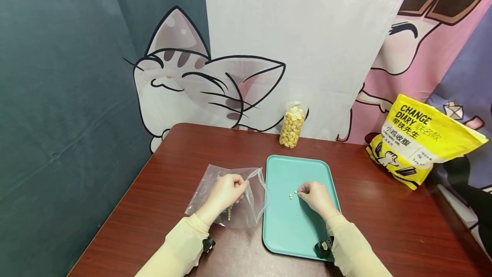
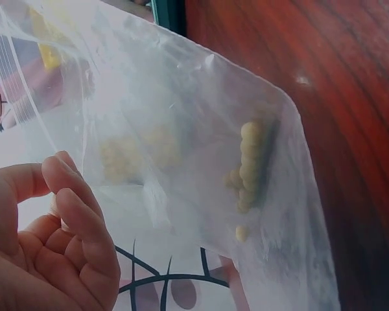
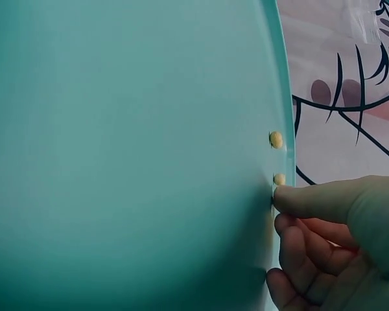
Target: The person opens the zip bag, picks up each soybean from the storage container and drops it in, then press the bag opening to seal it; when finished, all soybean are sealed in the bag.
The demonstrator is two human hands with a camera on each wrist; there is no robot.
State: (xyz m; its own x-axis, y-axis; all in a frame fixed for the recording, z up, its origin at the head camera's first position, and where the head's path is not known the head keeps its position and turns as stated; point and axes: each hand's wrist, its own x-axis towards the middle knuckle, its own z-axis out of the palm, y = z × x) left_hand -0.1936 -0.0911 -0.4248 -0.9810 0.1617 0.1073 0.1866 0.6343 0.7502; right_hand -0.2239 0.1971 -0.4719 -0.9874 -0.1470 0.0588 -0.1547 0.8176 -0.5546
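A clear zip-lock bag [image 1: 246,215] lies over the table with its mouth towards the tray. My left hand [image 1: 227,189] pinches its upper side between thumb and fingertips. Inside it, several round yellow soybeans [image 2: 249,162] sit in a row along the lower edge. My right hand [image 1: 317,198] is over the turquoise tray [image 1: 296,238], thumb and forefinger drawn together at a soybean [image 1: 296,192]; the fingers partly hide it. Close beside the fingertips, more soybeans [image 3: 275,139] lie on the tray.
At the back of the table stands a clear jar [image 1: 292,127] full of yellow popcorn-like pieces. A yellow printed bag [image 1: 419,140] stands at the back right. Cartoon-printed cloth [image 1: 246,20] hangs behind the reddish-brown table [image 1: 153,183].
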